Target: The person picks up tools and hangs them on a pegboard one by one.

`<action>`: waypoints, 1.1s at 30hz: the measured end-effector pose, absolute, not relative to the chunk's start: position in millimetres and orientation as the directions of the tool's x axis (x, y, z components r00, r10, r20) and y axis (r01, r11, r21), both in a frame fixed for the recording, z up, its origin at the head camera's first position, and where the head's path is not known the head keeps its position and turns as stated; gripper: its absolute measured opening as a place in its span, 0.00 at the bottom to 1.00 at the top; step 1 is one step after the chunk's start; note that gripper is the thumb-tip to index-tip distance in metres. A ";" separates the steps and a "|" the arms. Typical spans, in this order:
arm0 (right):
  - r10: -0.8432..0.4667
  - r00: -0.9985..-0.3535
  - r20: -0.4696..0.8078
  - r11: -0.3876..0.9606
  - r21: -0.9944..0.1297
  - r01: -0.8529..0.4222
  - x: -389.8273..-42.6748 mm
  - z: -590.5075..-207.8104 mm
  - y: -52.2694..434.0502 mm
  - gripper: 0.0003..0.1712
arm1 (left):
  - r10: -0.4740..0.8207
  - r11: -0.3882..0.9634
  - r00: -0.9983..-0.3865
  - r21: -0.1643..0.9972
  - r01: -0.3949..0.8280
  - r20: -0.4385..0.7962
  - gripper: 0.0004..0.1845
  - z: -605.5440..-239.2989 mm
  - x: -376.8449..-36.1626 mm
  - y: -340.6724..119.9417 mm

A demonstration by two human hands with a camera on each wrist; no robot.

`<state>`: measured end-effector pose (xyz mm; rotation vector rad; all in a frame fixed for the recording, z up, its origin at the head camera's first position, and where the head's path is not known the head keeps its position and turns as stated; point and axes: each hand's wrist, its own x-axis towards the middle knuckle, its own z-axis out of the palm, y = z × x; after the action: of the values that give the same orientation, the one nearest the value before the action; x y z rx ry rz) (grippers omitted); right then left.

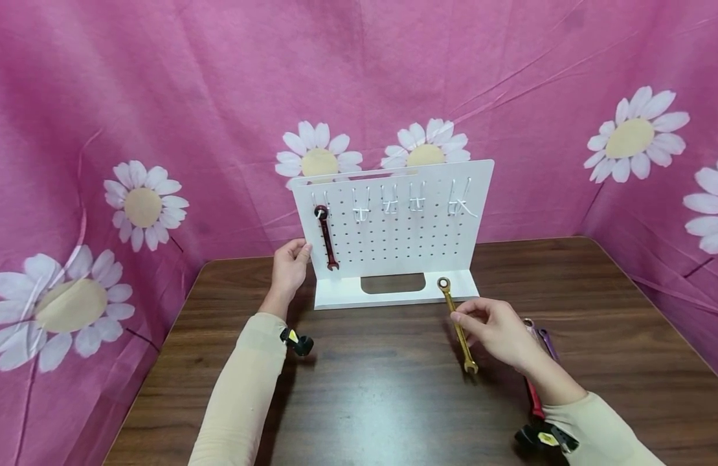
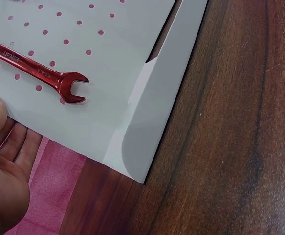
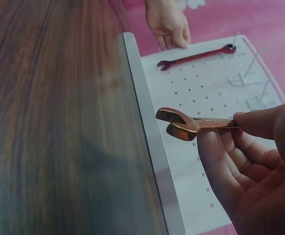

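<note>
A white pegboard stand [image 1: 393, 239] stood upright near the far edge of the dark wooden table [image 1: 359, 401], and everything else lay around it. The left hand [image 1: 289, 268] rested against the stand's left edge, fingers straight and laid along the board, holding nothing. Just inside that edge a red combination wrench [image 1: 326, 237] hung from the leftmost hook, ring end up and open jaw down near the foot of the board. To its right along the top row, four white wire hooks [image 1: 417, 204] stood bare.

In front of the stand's right corner, the right hand [image 1: 498, 330] pinched a gold combination wrench [image 1: 458, 323] by its shank between thumb and fingertips. The wrench's ring end pointed toward the stand's base plate and its open end toward the person; whether it touched the table could not be told. Farther right of the stand, beneath that hand and forearm, more wrenches lay on the table, among them a purple one [image 1: 548, 343] and a red one [image 1: 533, 396], both partly hidden.
</note>
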<state>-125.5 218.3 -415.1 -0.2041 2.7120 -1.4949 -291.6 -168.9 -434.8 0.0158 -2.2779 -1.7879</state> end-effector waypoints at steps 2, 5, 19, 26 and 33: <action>-0.146 -0.989 0.035 0.523 -0.845 -0.107 -129.3 -415.1 212.7 0.10 | -0.161 0.250 -0.969 0.958 0.141 0.185 0.14 -435.0 -292.0 -169.2; -0.164 -0.985 0.047 0.519 -0.845 -0.127 -134.9 -415.4 206.0 0.11 | -0.159 0.247 -0.969 0.958 0.147 0.189 0.14 -435.2 -292.4 -168.9; -0.210 -0.975 0.073 0.462 -0.871 -0.164 -154.4 -411.5 179.6 0.11 | -0.161 0.236 -0.965 0.958 0.165 0.206 0.13 -436.7 -293.8 -169.1; -0.215 -0.974 0.077 0.434 -0.885 -0.166 -164.6 -402.4 162.1 0.10 | -0.164 0.229 -0.966 0.960 0.160 0.200 0.13 -436.1 -293.7 -170.0; -0.230 -0.969 0.090 0.404 -0.897 -0.179 -171.1 -398.5 146.9 0.09 | -0.164 0.227 -0.968 0.962 0.150 0.189 0.13 -436.3 -293.4 -169.5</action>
<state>-171.1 146.9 -398.5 -0.3774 2.5918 -1.6471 -293.4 -169.5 -436.3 0.0134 -2.2507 -1.8108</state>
